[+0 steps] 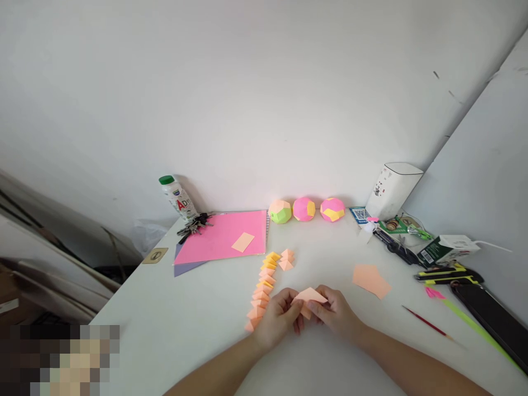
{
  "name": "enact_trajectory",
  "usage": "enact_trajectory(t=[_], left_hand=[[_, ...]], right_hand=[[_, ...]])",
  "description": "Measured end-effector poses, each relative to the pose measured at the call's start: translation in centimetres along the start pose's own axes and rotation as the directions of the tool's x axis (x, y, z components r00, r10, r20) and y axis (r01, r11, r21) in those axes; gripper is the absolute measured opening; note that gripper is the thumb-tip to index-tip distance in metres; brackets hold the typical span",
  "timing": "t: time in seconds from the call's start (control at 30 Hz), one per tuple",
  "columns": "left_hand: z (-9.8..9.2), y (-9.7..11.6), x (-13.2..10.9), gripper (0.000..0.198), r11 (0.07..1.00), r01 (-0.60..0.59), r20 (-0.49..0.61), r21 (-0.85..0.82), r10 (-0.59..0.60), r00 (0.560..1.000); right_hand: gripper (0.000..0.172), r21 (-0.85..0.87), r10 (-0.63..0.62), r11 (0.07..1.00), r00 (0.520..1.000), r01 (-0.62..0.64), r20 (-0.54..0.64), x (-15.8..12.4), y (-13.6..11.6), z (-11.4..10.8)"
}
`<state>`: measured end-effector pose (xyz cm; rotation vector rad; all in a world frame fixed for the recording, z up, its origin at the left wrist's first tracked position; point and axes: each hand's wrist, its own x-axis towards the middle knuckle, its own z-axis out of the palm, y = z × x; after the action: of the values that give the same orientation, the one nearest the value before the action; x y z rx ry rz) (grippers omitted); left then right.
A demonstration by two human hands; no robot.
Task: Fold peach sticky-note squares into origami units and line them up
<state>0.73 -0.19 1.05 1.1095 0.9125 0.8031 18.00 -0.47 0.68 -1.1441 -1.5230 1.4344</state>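
Folded peach paper (310, 296) is pinched above the desk (185, 313) in the grip of left hand (277, 317) and right hand (335, 309); folded pieces (264, 282) are lined up at its nine o'clock; three balls (304, 209) at twelve.

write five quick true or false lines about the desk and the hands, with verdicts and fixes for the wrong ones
1. The left hand and the right hand both hold a peach paper. True.
2. The paper balls number four. False: there are three, in a row.
3. The bottle has a green cap. True.
4. The keys lie to the right of the right hand. False: they lie on the left, by the bottle.
5. A five-sided sheet lies to the right of the right hand. True.
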Motion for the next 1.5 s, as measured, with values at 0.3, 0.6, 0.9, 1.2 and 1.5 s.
enact_trajectory(t=[0.3, 0.6, 0.9, 1.2, 1.5], left_hand=[[-0.3, -0.1, -0.1, 0.034, 0.999, -0.026, 0.026, 0.023, 0.026, 0.999], [-0.3, 0.1, -0.1, 0.033, 1.000, -0.022, 0.014, -0.010, 0.022, 1.000], [-1.0, -0.7, 0.5, 0.038, 0.971, 0.017, -0.035, -0.237, -0.026, 0.999], [-1.0, -0.7, 0.6, 0.038, 0.976, 0.046, -0.017, -0.211, -0.051, 0.999], [-0.6, -0.1, 0.2, 0.039, 0.994, 0.017, 0.046, -0.104, -0.012, 0.999]], right_hand=[[0.038, -0.066, -0.093, 0.993, 0.993, 0.098, 0.076, -0.2, -0.8, -0.1], [0.047, -0.180, -0.148, 0.971, 0.987, 0.158, 0.069, 0.0, -0.5, -0.2], [0.010, 0.165, -0.203, 0.967, 0.978, 0.195, 0.037, -0.5, 0.1, 0.0], [0.009, -0.044, -0.414, 0.908, 0.909, 0.416, 0.036, 0.1, 0.6, 0.1], [0.021, -0.153, -0.339, 0.932, 0.940, 0.329, -0.038, 0.2, -0.1, 0.0]])
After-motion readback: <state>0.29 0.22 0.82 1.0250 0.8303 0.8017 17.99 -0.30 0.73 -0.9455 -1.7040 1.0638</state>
